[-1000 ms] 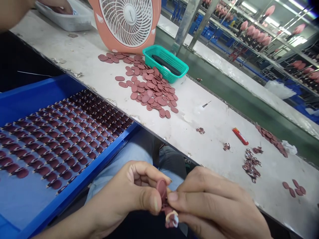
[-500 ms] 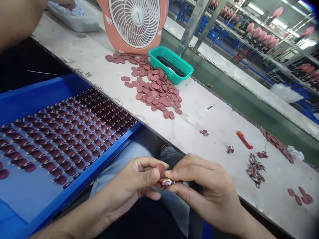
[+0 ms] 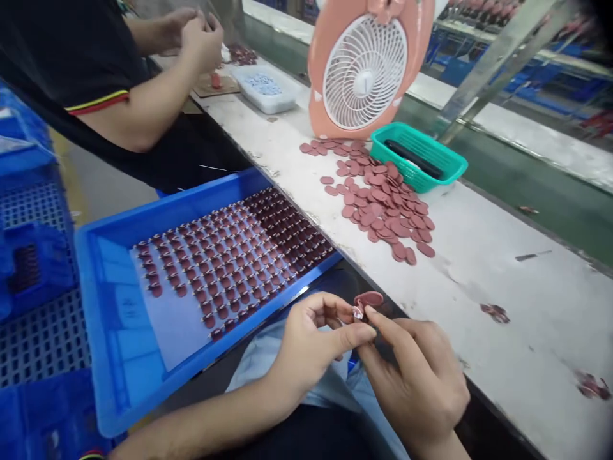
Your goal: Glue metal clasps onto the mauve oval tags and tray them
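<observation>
The left hand (image 3: 313, 342) and right hand (image 3: 419, 374) together pinched one reddish piece (image 3: 370, 298), smooth, flat and oval-ended, beside the tabletop's (image 3: 479, 249) near edge.

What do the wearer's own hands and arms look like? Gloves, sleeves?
Left hand and right hand are bare: no gloves, rings or watch visible. The left forearm is uncovered; a dark sleeve edge with yellow and red trim shows at lower left. No right sleeve in view.

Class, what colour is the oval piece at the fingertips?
The oval piece is dull reddish-brown, clearest in the head view.
</observation>
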Demonstrator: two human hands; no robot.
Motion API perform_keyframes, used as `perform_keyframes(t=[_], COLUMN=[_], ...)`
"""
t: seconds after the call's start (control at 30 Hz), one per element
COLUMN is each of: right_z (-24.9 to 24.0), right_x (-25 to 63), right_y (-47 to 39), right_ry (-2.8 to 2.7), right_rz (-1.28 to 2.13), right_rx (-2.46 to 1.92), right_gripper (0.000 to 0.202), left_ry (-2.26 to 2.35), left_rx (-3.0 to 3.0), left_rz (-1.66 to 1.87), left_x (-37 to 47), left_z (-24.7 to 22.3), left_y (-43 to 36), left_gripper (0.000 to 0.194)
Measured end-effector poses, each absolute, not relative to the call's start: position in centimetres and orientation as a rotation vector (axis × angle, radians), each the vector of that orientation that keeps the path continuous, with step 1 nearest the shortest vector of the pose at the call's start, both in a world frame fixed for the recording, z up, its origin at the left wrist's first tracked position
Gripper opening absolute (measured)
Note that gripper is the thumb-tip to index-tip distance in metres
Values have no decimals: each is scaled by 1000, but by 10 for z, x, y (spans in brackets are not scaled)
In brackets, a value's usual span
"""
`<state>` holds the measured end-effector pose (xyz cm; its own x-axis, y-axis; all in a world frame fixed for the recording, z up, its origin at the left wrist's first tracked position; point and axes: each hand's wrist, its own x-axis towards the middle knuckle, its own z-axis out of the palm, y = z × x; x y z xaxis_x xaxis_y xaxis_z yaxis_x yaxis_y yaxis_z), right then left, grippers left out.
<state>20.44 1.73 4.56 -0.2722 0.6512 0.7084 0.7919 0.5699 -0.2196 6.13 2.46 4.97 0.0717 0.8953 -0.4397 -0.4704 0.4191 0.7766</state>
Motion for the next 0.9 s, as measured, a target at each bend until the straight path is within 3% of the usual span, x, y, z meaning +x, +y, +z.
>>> perform_keyframes(t=[0.37,0.6,0.7,0.9], right_z=[44,47,39,32], right_x=[174,199,209,217], right_y=[26,7,6,5], right_ry=[-2033,-2007,-2010,-2055], right_rz=[-81,-111,-115,-111], right_rx=[-1012,-951,-959,-959], right_gripper=[23,14,14,12], left_ry=[1298,1894,2119,2135], left_rx=[662,851,1044,1216], left_rz=[1155,1174,918,555], left_x=[24,-116,-183,-240], left_z=[36,28,14,-17], left_y=[27,21,14,11], left_gripper=[30,18,13,34])
